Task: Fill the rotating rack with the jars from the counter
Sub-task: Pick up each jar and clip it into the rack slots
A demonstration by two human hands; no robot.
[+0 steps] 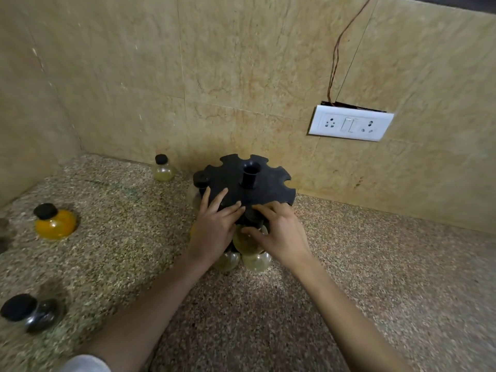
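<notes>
Head cam: my left hand (214,229) flat on rack (268,183), right hand (281,237) pinching jar (243,241) at its edge. Risk: rack spins, jar neck misses, drops to counter (349,264).

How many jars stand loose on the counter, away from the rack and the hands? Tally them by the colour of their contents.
Orange jar: 1
Dark jar: 1
Pale yellow jar: 1
Total: 3
A dark shape at the left edge is cut off and left uncounted.
</notes>
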